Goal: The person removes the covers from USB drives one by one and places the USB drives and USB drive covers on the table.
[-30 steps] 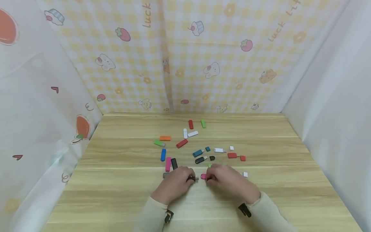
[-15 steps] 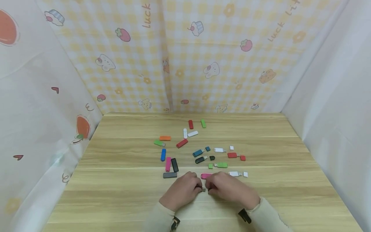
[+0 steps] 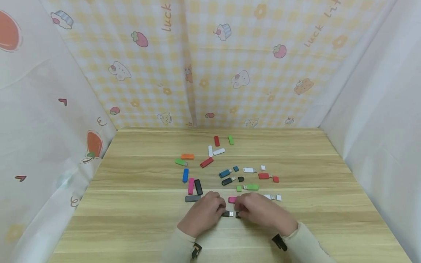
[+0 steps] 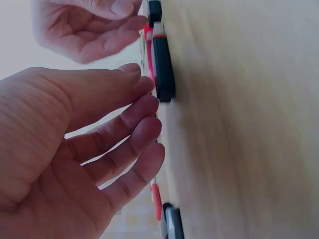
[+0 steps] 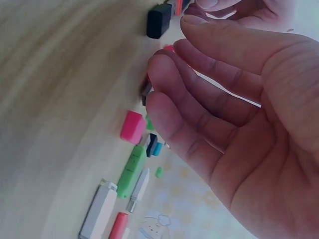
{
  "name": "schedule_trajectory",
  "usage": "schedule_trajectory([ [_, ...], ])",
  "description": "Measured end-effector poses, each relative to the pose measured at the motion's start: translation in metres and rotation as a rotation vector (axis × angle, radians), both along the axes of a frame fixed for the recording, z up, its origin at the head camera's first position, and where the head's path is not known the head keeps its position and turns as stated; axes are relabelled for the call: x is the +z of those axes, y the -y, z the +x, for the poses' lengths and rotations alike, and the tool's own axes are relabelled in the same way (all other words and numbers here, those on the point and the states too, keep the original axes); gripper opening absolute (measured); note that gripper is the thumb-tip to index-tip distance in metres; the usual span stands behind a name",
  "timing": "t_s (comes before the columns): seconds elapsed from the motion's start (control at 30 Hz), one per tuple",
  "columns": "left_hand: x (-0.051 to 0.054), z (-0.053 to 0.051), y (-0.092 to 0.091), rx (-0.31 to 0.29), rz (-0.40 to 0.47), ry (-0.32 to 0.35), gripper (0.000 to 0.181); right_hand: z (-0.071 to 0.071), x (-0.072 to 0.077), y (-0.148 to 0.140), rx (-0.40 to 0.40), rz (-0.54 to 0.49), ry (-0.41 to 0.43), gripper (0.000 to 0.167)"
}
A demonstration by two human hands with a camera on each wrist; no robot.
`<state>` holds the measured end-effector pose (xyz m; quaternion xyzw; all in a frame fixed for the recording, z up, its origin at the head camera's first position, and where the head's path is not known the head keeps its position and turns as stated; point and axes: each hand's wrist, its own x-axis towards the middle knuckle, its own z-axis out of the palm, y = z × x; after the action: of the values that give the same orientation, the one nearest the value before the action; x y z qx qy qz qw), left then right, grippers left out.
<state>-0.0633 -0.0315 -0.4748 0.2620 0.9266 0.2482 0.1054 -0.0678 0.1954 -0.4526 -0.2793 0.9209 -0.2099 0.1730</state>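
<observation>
A black USB stick [image 3: 225, 214] with its metal plug bared lies on the table before the two hands, plug pointing right. Just beyond the plug sits its black cap [image 3: 238, 215], a small gap apart. My left hand [image 3: 205, 212] is beside the stick, its fingers loosely bent; in the left wrist view the fingertips are at the stick [image 4: 163, 64] without closing round it. Close to the cap is my right hand [image 3: 263, 212], and in the right wrist view thumb and fingers stand apart from the cap [image 5: 158, 21]. The right hand partly hides a pink USB stick [image 3: 231, 199].
Uncapped sticks with caps beside them lie to the right: green [image 3: 252, 187], red [image 3: 264, 176], white [image 3: 249, 170], teal [image 3: 225, 173]. Several other sticks, including grey [image 3: 192, 198], blue [image 3: 185, 175] and orange [image 3: 187, 156], are at left and back. Curtains enclose the wooden table [image 3: 131, 219].
The left hand has brought the black stick toward the front and right, set it down and let go. The right hand has released the black cap beside it.
</observation>
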Motion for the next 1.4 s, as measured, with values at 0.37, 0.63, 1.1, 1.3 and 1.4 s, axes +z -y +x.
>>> schedule_trajectory([
  [0.37,0.015,-0.027,0.032,0.103,-0.008,-0.133,0.013,-0.002,0.008,-0.003,-0.043,-0.014,-0.004,0.008],
  [0.63,0.015,-0.052,0.047,0.026,-0.080,-0.223,0.028,-0.002,0.008,-0.003,-0.055,-0.017,0.000,0.008],
  [1.1,0.007,-0.066,0.032,-0.017,-0.227,-0.214,0.011,-0.016,0.017,0.001,-0.058,-0.024,-0.058,0.005],
  [1.3,0.003,-0.070,0.030,-0.030,-0.219,-0.210,0.012,-0.024,0.022,0.008,-0.046,-0.054,-0.059,0.007],
  [1.4,0.000,-0.070,0.029,-0.047,-0.207,-0.230,0.010,-0.026,0.026,0.010,-0.038,-0.069,-0.057,0.007],
])
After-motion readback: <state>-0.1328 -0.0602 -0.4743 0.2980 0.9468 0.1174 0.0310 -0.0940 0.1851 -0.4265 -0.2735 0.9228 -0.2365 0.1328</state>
